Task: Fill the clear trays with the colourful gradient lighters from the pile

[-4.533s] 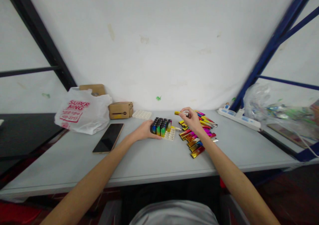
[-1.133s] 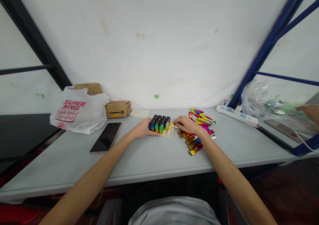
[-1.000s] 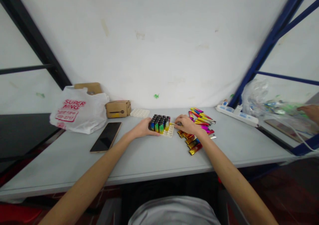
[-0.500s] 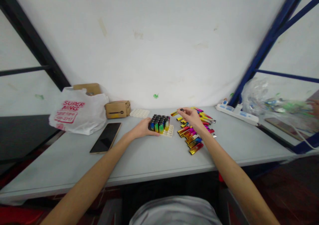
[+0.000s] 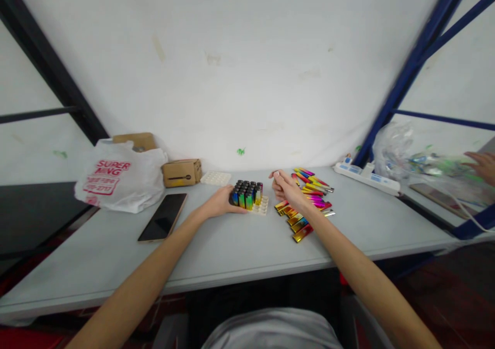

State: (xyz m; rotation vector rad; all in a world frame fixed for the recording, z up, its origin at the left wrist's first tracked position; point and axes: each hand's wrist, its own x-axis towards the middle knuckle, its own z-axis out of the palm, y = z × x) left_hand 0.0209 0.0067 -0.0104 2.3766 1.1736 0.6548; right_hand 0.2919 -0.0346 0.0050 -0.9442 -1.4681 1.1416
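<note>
Cigarette lighters (image 5: 246, 193) with black tops and shiny multicolour bodies stand upright in close rows in a white tray with round holes (image 5: 263, 206). My left hand (image 5: 223, 201) is closed around the left side of this block, thumb along the front. Several holes at the tray's right side show bare. My right hand (image 5: 286, 188) is curled just above the table, between the tray and a pile of loose lighters (image 5: 299, 217). Its fingers hide the lighter that was in its pinch a moment earlier.
Behind lie another white holed tray (image 5: 215, 178) and a small cardboard box (image 5: 181, 172). A phone (image 5: 163, 217) and a white plastic bag (image 5: 119, 179) are at left. At right are a power strip (image 5: 365, 178), clear plastic bags (image 5: 394, 145) and another person's hand (image 5: 483, 164).
My right hand has turned over and moved slightly left, away from the pile, taking the yellowish lighter from its far left edge. My left hand stays at the tray.
</note>
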